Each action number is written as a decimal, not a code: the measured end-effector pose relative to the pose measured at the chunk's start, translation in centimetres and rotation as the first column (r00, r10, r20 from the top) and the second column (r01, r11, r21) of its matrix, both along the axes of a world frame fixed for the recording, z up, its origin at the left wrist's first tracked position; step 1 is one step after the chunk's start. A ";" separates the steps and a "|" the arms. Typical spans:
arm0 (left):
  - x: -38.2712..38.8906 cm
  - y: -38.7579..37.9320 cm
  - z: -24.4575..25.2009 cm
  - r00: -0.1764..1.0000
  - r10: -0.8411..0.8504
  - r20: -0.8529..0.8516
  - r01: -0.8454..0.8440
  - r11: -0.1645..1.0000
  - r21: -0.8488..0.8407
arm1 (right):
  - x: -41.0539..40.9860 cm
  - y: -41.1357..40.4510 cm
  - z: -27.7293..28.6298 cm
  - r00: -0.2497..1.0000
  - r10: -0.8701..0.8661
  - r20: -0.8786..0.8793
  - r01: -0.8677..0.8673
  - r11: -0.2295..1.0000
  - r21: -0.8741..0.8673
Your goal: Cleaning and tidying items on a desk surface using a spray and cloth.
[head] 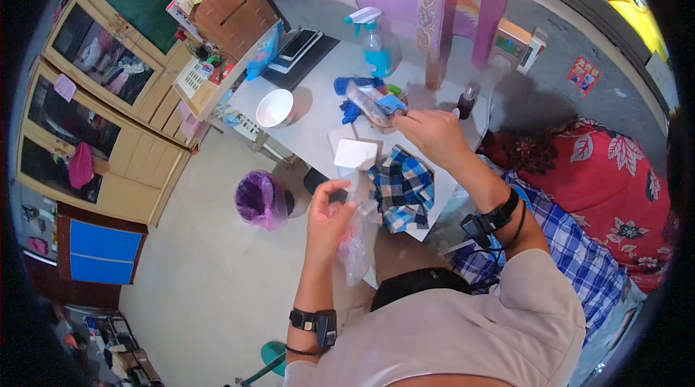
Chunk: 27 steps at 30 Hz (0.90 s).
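Note:
My left hand (328,218), at the near edge of a white table (320,56), holds a crumpled clear plastic bag (355,256) with reddish marks, which hangs down beside my leg. Over the table my right hand (434,134) reaches to a small round container with several items in it. Its fingertips are at a blue packet (391,103) and a clear plastic item (366,104); whether they grip either one is hidden. Between my hands lie a blue checked cloth (404,189) and a white box (355,153).
A white bowl (275,108), a blue spray bottle (377,50), dark blue cloth pieces (350,110) and a small dark bottle (466,102) stand or lie on the table. A bin with a purple liner (260,199) is on the floor. Bedding with a red floral cover (592,191) lies right.

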State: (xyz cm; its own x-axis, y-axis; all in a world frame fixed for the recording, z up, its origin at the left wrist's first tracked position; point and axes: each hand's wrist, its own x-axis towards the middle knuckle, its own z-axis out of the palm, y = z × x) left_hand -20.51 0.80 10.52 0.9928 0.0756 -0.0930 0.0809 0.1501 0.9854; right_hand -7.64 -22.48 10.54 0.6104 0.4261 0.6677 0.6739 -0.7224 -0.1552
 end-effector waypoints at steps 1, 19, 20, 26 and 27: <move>0.0 -0.3 0.5 1.000 -0.012 -0.029 0.013 1.000 0.018 | -0.8 0.2 0.9 0.996 0.061 0.063 -0.059 0.998 -0.031; -3.2 1.4 -1.1 0.962 0.234 0.142 -0.252 0.960 0.126 | 2.3 2.7 -0.8 0.907 0.154 -0.391 0.206 0.647 0.734; -3.5 2.0 -1.7 0.965 0.226 0.136 -0.243 0.962 0.125 | 4.0 2.3 -1.3 0.928 0.006 -0.373 0.282 0.645 0.710; -4.6 3.2 -2.4 0.969 0.223 0.106 -0.232 0.968 0.093 | 10.6 1.1 -2.4 0.823 -0.491 -0.286 0.559 0.607 0.565; -5.0 3.3 -2.4 0.964 0.230 0.134 -0.242 0.967 0.079 | 11.5 1.1 -2.8 0.824 -0.492 -0.280 0.555 0.606 0.570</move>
